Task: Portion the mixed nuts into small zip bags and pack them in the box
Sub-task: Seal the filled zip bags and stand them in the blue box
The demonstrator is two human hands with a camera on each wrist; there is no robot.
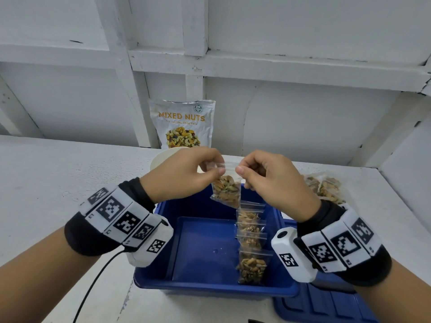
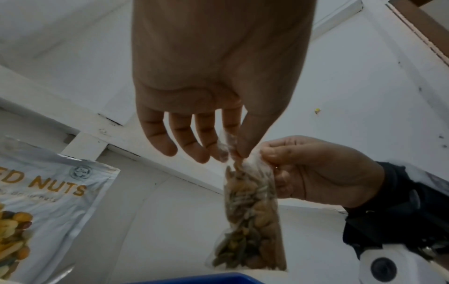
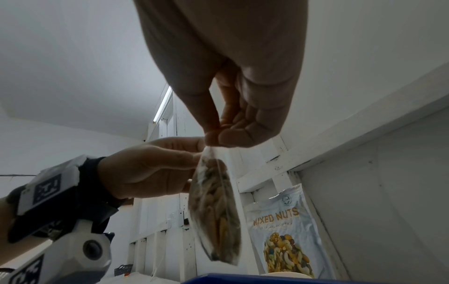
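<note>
A small clear zip bag of mixed nuts (image 1: 226,192) hangs above the far edge of the blue box (image 1: 200,241). My left hand (image 1: 210,170) pinches its top strip at the left end. My right hand (image 1: 242,170) pinches the same strip at the right end. The left wrist view shows the bag (image 2: 252,221) dangling from thumb and forefinger, and the right wrist view shows it (image 3: 216,211) edge-on. Inside the box, several filled zip bags (image 1: 251,243) lie in a row along the right side. The big mixed nuts pouch (image 1: 183,123) leans on the wall behind.
A white bowl (image 1: 163,158) sits behind my left hand, mostly hidden. More filled zip bags (image 1: 326,187) are heaped on the table at the right. A blue lid (image 1: 326,306) lies by the box's near right corner. A black cable (image 1: 98,278) trails from my left wrist.
</note>
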